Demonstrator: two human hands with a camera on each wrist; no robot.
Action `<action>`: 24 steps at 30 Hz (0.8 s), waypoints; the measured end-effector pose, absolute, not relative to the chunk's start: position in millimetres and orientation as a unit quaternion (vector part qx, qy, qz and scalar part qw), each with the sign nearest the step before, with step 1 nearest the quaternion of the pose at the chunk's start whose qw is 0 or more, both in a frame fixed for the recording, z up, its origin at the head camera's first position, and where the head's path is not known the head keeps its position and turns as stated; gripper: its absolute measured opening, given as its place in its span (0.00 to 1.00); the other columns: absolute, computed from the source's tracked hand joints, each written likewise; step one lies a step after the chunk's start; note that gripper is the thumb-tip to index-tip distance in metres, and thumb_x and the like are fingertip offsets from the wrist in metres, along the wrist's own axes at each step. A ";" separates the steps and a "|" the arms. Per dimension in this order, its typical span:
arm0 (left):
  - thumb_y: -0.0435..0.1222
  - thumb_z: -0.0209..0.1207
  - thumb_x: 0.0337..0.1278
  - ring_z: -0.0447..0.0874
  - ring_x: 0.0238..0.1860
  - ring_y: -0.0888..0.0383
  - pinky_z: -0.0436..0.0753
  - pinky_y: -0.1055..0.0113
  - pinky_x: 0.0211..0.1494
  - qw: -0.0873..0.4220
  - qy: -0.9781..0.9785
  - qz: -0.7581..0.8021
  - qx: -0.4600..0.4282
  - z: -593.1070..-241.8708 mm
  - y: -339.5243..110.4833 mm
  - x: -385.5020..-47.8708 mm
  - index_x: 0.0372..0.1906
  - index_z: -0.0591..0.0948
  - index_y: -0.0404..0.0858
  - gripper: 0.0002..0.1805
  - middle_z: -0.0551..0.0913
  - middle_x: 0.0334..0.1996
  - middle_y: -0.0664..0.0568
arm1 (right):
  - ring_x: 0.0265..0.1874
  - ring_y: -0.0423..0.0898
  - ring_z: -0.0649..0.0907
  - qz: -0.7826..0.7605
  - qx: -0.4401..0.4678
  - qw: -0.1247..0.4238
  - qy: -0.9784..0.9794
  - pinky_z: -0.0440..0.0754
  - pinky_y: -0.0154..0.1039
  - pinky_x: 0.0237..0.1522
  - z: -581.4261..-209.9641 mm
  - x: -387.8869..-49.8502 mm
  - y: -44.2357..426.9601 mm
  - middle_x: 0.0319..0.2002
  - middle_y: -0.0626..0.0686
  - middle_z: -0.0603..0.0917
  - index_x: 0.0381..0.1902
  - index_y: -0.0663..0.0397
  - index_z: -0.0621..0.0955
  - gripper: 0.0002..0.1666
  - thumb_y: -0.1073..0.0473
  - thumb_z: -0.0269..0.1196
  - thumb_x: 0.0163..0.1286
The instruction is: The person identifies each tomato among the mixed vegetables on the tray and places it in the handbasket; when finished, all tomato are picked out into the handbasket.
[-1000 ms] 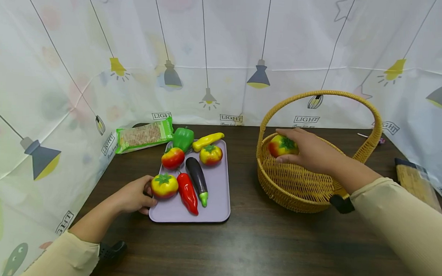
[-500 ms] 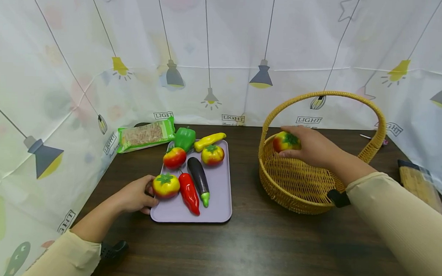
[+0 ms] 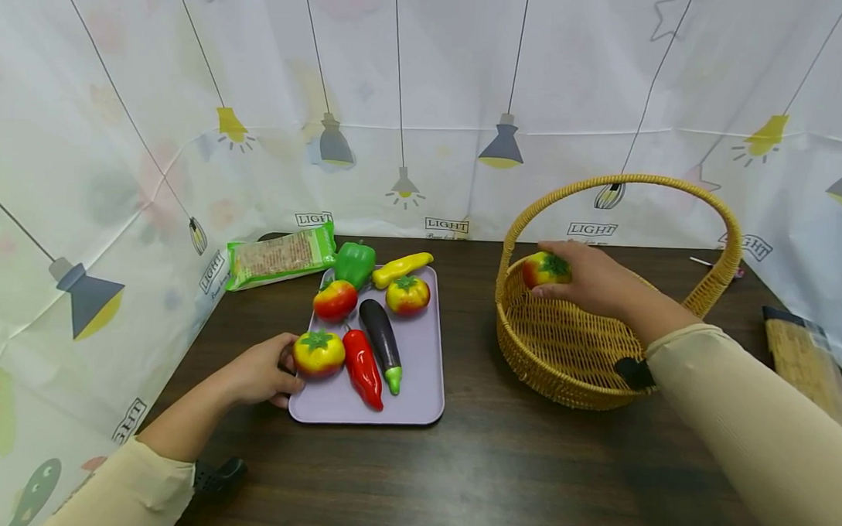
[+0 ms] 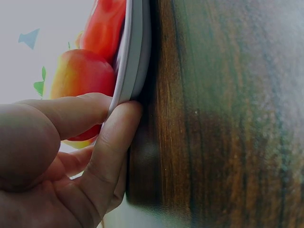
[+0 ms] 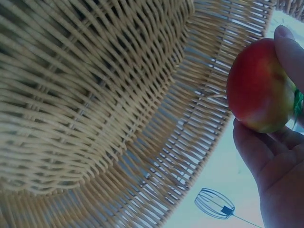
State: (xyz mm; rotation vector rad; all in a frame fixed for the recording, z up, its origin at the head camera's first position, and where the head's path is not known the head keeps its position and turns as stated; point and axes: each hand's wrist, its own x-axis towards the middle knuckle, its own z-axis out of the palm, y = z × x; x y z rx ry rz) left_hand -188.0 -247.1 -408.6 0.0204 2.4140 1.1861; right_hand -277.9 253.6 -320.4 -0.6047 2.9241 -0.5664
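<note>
1. Holding toy tomato [image 3: 541,271] in right hand [image 3: 593,281] over wicker basket [image 3: 529,369], right of frame, clamping thumb and fingers on opposite sides, likely for secure grip
2. Pinching lavender tray [image 3: 419,371], left of centre, by near-left edge between thumb and fingers of left hand [image 3: 269,372], probably to steady it
3. Reaching in from lower corners, right palm-down

You have a dark wood-grain worktop [image 3: 455,473] before you, backed by a white cloth [image 3: 442,55] printed with hanging lamps [image 3: 503,146]. At your far left lies a green-edged packet [image 3: 282,256]; at your right, a tan, dark-ended slab [image 3: 803,365]; near the back right, a thin white stick [image 3: 701,262].
</note>
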 end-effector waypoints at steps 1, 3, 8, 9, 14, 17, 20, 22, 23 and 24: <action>0.26 0.71 0.54 0.80 0.36 0.48 0.89 0.58 0.34 0.224 0.875 0.430 0.007 -408.6 -247.0 -188.0 0.68 0.64 0.31 0.39 0.70 0.45 0.38 | 0.67 0.65 0.69 -0.187 -0.199 0.051 0.961 0.68 0.66 0.66 -321.8 -278.9 254.0 0.73 0.67 0.64 0.79 0.59 0.60 0.50 0.44 0.69 0.69; 0.26 0.71 0.54 0.80 0.36 0.48 0.89 0.58 0.34 0.224 0.875 0.429 0.006 -408.8 -246.9 -187.9 0.68 0.64 0.31 0.39 0.70 0.45 0.38 | 0.66 0.65 0.69 -0.184 -0.198 0.049 0.961 0.69 0.66 0.65 -324.5 -280.8 255.0 0.73 0.67 0.64 0.79 0.59 0.60 0.50 0.44 0.69 0.69; 0.26 0.71 0.54 0.80 0.36 0.48 0.89 0.58 0.34 0.225 0.874 0.431 0.007 -409.1 -247.1 -188.0 0.69 0.64 0.31 0.39 0.70 0.45 0.38 | 0.62 0.65 0.72 -0.176 -0.195 0.054 0.963 0.72 0.66 0.62 -329.7 -283.6 257.5 0.71 0.69 0.67 0.78 0.62 0.61 0.51 0.42 0.69 0.69; 0.26 0.71 0.54 0.80 0.36 0.48 0.89 0.58 0.34 0.225 0.874 0.431 0.007 -409.2 -247.2 -188.0 0.69 0.64 0.31 0.39 0.70 0.45 0.38 | 0.62 0.66 0.73 -0.175 -0.194 0.056 0.964 0.72 0.66 0.61 -330.6 -284.0 258.0 0.70 0.69 0.67 0.77 0.62 0.61 0.51 0.42 0.69 0.69; 0.26 0.71 0.54 0.80 0.35 0.48 0.89 0.58 0.34 0.225 0.873 0.433 0.008 -410.0 -247.9 -188.6 0.69 0.64 0.31 0.40 0.69 0.44 0.38 | 0.58 0.65 0.75 -0.175 -0.192 0.064 0.964 0.73 0.66 0.60 -334.5 -285.2 260.0 0.66 0.69 0.71 0.76 0.64 0.63 0.50 0.41 0.69 0.69; 0.26 0.71 0.54 0.80 0.35 0.48 0.89 0.58 0.33 0.224 0.873 0.434 0.009 -410.3 -248.2 -188.5 0.69 0.64 0.31 0.39 0.69 0.44 0.38 | 0.55 0.62 0.76 -0.185 -0.194 0.067 0.961 0.74 0.64 0.59 -336.6 -286.1 260.2 0.62 0.67 0.74 0.75 0.64 0.65 0.48 0.43 0.70 0.68; 0.26 0.71 0.54 0.80 0.35 0.48 0.89 0.58 0.34 0.223 0.873 0.435 0.011 -410.4 -248.5 -188.4 0.68 0.64 0.31 0.39 0.69 0.44 0.38 | 0.52 0.59 0.77 -0.190 -0.195 0.071 0.960 0.76 0.61 0.56 -338.6 -286.7 259.9 0.57 0.64 0.77 0.73 0.65 0.67 0.47 0.44 0.71 0.67; 0.26 0.71 0.54 0.80 0.35 0.48 0.89 0.58 0.33 0.222 0.873 0.435 0.012 -410.5 -248.6 -188.2 0.68 0.64 0.31 0.39 0.69 0.44 0.38 | 0.49 0.58 0.77 -0.189 -0.195 0.078 0.959 0.77 0.60 0.54 -339.8 -287.2 260.0 0.54 0.63 0.78 0.72 0.65 0.67 0.47 0.43 0.71 0.67; 0.26 0.71 0.54 0.80 0.35 0.48 0.89 0.58 0.33 0.221 0.873 0.435 0.012 -410.6 -248.7 -188.1 0.68 0.64 0.31 0.38 0.69 0.44 0.39 | 0.49 0.57 0.77 -0.186 -0.194 0.082 0.960 0.77 0.60 0.53 -340.5 -287.5 260.0 0.53 0.62 0.78 0.72 0.66 0.67 0.47 0.43 0.71 0.67; 0.26 0.71 0.54 0.80 0.35 0.48 0.89 0.58 0.33 0.221 0.873 0.436 0.013 -410.8 -248.9 -188.2 0.68 0.64 0.31 0.38 0.69 0.43 0.39 | 0.48 0.57 0.78 -0.182 -0.193 0.085 0.960 0.77 0.59 0.53 -341.2 -287.9 260.1 0.53 0.62 0.78 0.72 0.66 0.67 0.48 0.43 0.71 0.67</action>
